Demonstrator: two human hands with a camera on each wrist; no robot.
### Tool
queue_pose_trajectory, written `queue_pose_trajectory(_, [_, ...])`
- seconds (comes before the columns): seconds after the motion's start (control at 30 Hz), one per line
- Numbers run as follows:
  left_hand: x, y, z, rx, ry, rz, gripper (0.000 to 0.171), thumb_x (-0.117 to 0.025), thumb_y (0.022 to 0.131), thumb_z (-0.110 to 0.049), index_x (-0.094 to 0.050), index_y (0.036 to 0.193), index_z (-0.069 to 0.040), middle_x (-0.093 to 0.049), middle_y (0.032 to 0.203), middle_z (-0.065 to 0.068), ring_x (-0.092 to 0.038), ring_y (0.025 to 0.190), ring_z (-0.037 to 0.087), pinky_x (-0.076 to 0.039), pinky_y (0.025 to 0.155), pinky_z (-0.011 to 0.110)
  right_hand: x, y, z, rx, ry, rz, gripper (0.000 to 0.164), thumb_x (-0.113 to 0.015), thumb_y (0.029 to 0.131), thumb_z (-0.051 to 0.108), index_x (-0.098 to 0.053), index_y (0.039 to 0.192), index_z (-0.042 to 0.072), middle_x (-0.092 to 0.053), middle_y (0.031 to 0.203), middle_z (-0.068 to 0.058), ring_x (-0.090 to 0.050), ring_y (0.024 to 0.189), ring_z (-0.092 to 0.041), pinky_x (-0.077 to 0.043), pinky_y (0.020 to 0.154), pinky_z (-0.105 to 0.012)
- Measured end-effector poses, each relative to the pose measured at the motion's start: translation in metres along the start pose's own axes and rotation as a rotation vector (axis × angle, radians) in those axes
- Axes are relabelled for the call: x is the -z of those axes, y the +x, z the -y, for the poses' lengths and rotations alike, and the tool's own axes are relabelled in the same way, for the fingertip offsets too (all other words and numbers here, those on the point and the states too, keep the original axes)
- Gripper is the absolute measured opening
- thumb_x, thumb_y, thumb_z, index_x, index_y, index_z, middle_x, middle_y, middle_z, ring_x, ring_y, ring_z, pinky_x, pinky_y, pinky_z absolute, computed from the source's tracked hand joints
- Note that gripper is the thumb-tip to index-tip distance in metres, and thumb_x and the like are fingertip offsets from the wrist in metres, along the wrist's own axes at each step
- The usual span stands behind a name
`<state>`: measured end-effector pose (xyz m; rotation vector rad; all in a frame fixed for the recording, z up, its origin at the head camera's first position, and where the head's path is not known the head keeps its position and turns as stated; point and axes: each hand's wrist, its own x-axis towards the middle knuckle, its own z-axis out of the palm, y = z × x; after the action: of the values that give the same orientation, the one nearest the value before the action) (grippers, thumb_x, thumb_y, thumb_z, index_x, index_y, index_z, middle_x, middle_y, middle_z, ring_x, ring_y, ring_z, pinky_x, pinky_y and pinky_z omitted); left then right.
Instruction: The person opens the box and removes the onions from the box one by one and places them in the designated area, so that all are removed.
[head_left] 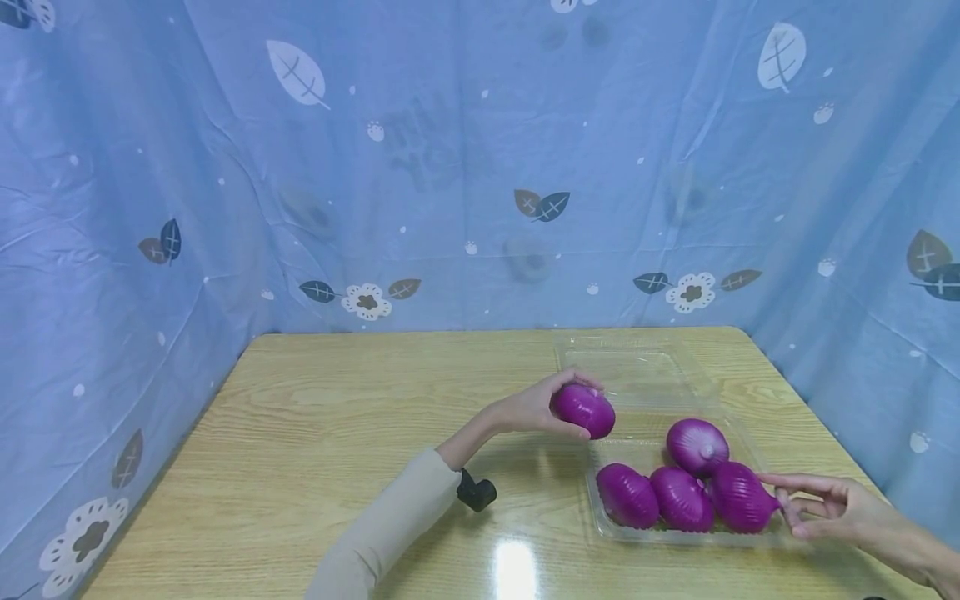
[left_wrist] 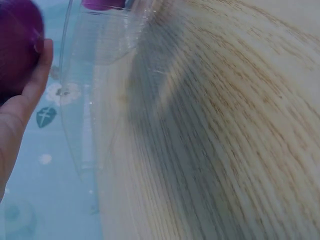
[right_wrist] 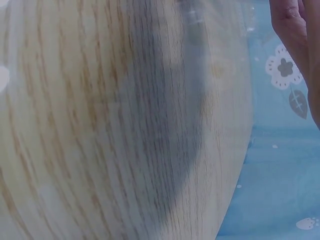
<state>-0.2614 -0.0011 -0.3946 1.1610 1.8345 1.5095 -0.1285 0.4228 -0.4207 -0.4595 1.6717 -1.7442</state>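
A purple onion [head_left: 587, 411] is gripped by my left hand [head_left: 542, 407], held over the left side of a clear plastic box [head_left: 600, 532]. The left wrist view shows that hand's thumb [left_wrist: 36, 80] against the onion. Inside the box lie more purple onions: one at the left front [head_left: 627, 496], one in the middle [head_left: 681, 498] and a paler one behind [head_left: 697, 446]. My right hand [head_left: 832, 510] is at the box's right edge, its fingers and thumb around the pointed end of the right-hand onion [head_left: 742, 497]. Only part of the right hand shows in its wrist view.
The box's transparent lid [head_left: 630, 367] lies folded back behind it on the wooden table [head_left: 360, 408]. A black object [head_left: 477, 492] shows at the left wrist. Blue patterned curtains [head_left: 465, 167] hang at the back and both sides.
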Motion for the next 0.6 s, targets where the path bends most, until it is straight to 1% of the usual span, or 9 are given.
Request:
queue_pose_trajectory(0.1, [0.003, 0.001, -0.001, -0.024, 0.057, 0.012, 0.066, -0.073, 0.083, -0.004, -0.042, 0.14, -0.014, -0.045, 0.141, 0.001, -0.055, 0.114, 0.009, -0.05, 0.092, 0.027, 0.0, 0.0, -0.001, 0.023, -0.002, 0.004, 0.06, -0.041, 0.094, -0.014, -0.055, 0.136, 0.027, -0.065, 0.115, 0.007, -0.058, 0.101, 0.0, -0.054, 0.082, -0.026])
queue_pose_trajectory(0.2, [0.004, 0.002, -0.003, -0.008, 0.019, 0.016, 0.059, -0.069, 0.086, -0.004, -0.045, 0.139, -0.014, -0.048, 0.136, 0.003, -0.056, 0.111, 0.011, -0.052, 0.09, 0.028, 0.001, -0.001, -0.003, 0.047, 0.0, 0.01, 0.06, -0.04, 0.094, -0.015, -0.054, 0.137, 0.025, -0.065, 0.115, 0.006, -0.058, 0.101, -0.001, -0.055, 0.08, -0.026])
queue_pose_trajectory(0.3, [0.005, 0.002, -0.003, 0.019, -0.045, -0.006, 0.056, -0.066, 0.088, -0.003, -0.044, 0.138, -0.014, -0.048, 0.132, 0.004, -0.059, 0.108, 0.013, -0.054, 0.088, 0.03, 0.001, -0.001, -0.003, 0.045, -0.012, 0.005, 0.06, -0.04, 0.095, -0.014, -0.054, 0.137, 0.025, -0.065, 0.114, 0.007, -0.058, 0.101, -0.001, -0.055, 0.081, -0.027])
queue_pose_trajectory(0.37, [0.006, 0.001, -0.002, 0.021, -0.078, -0.011, 0.061, -0.065, 0.088, -0.002, -0.04, 0.143, -0.016, -0.046, 0.134, 0.005, -0.06, 0.107, 0.016, -0.054, 0.088, 0.032, 0.001, -0.001, -0.003, 0.036, -0.03, -0.008, 0.059, -0.041, 0.095, -0.013, -0.055, 0.137, 0.027, -0.065, 0.114, 0.007, -0.059, 0.101, -0.001, -0.055, 0.082, -0.028])
queue_pose_trajectory(0.47, [0.009, -0.001, -0.001, 0.022, -0.071, -0.031, 0.066, -0.063, 0.09, -0.006, -0.035, 0.148, -0.024, -0.039, 0.142, 0.002, -0.06, 0.108, 0.015, -0.054, 0.088, 0.033, 0.001, -0.001, -0.003, 0.033, -0.037, -0.013, 0.059, -0.04, 0.095, -0.013, -0.055, 0.136, 0.027, -0.065, 0.113, 0.006, -0.059, 0.101, -0.001, -0.054, 0.083, -0.028])
queue_pose_trajectory(0.53, [0.01, -0.003, 0.0, 0.018, -0.084, -0.038, 0.063, -0.059, 0.093, -0.007, -0.034, 0.149, -0.025, -0.037, 0.145, 0.003, -0.059, 0.11, 0.017, -0.053, 0.09, 0.039, 0.0, -0.001, -0.003, 0.034, -0.025, -0.008, 0.059, -0.04, 0.095, -0.013, -0.055, 0.136, 0.026, -0.065, 0.115, 0.007, -0.059, 0.101, -0.001, -0.054, 0.084, -0.028])
queue_pose_trajectory(0.6, [0.011, -0.004, 0.001, 0.023, -0.108, -0.059, 0.056, -0.056, 0.096, -0.009, -0.038, 0.147, -0.021, -0.039, 0.144, 0.005, -0.059, 0.111, 0.018, -0.053, 0.091, 0.045, 0.001, -0.001, -0.003, 0.041, 0.003, 0.009, 0.059, -0.039, 0.095, -0.014, -0.054, 0.137, 0.025, -0.063, 0.119, 0.008, -0.059, 0.102, -0.002, -0.053, 0.085, -0.028])
